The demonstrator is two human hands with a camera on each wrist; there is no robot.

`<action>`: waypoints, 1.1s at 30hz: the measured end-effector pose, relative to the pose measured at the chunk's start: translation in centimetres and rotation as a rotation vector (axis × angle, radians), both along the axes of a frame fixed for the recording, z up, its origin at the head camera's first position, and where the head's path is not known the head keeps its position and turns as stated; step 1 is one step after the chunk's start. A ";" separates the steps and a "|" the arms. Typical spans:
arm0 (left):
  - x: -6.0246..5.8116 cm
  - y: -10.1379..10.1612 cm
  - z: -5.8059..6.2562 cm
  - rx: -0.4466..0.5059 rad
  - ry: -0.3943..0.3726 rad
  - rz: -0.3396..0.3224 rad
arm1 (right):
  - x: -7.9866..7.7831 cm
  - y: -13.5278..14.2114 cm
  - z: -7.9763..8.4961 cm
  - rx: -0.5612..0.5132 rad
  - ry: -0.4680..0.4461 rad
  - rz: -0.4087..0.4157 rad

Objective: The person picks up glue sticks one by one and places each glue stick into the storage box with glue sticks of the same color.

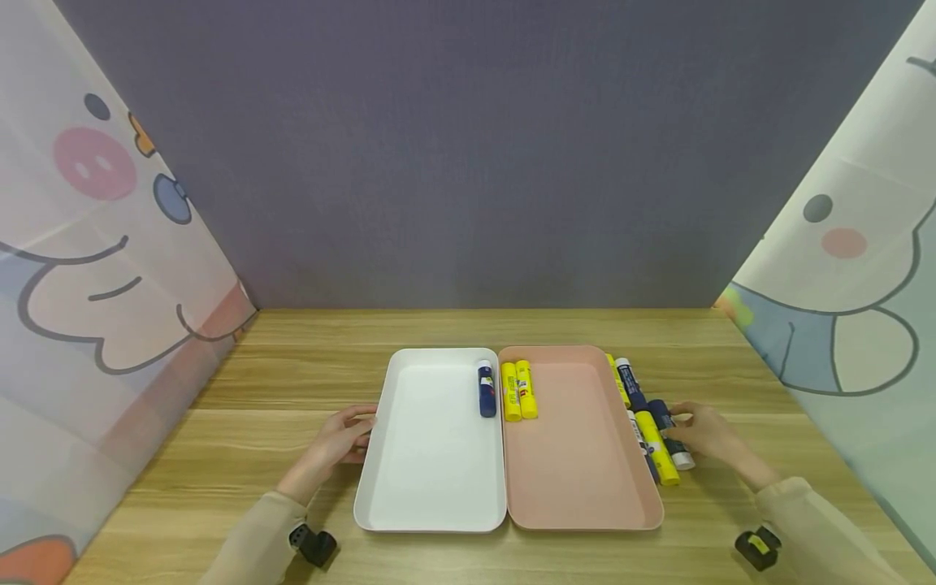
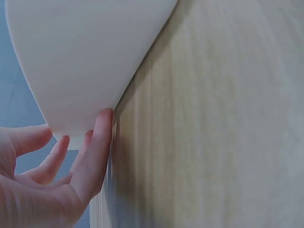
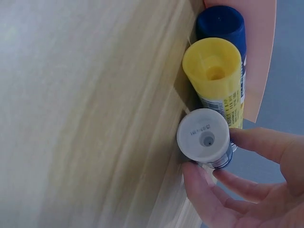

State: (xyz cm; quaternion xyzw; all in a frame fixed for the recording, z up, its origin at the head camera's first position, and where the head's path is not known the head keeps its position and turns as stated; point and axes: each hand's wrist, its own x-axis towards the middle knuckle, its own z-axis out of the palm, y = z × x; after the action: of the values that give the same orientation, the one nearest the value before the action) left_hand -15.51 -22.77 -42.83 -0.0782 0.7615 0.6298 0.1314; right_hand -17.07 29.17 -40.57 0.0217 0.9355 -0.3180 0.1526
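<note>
My right hand (image 1: pixel 704 431) grips a dark blue glue stick (image 3: pixel 203 135) with a white base, its thumb on one side and fingers on the other. The stick lies on the table at the outer edge of a row, beside a yellow glue stick (image 3: pixel 212 66) and another blue glue stick (image 3: pixel 221 23). My left hand (image 1: pixel 349 437) rests against the outer left wall of the white tray (image 2: pixel 85 61), with thumb and fingertips touching it and fingers loosely extended. Inside that tray, one blue glue stick (image 1: pixel 487 390) stands near the right wall.
A pink tray (image 1: pixel 578 479) adjoins the white one on its right, with two yellow glue sticks (image 1: pixel 511 392) along its left wall. Beyond its right side lie more sticks, including a farther blue glue stick (image 1: pixel 631 385). A grey panel (image 1: pixel 468 162) rises behind the wooden table (image 1: pixel 322 341).
</note>
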 end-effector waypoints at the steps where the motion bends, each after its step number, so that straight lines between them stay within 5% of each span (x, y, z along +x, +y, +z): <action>1: 0.0 0.0 0.0 -0.001 -0.001 -0.001 | 0.0 0.0 0.0 0.005 0.000 0.003; 33: 0.0 0.2 0.2 -0.013 -0.014 0.020 | 0.0 -0.4 0.2 0.065 0.019 0.022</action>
State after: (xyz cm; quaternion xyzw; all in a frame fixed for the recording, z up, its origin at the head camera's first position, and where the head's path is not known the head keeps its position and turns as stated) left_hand -15.46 -22.54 -42.64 -0.0910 0.7640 0.6254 0.1297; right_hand -17.06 28.81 -40.40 0.0132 0.9469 -0.2858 0.1466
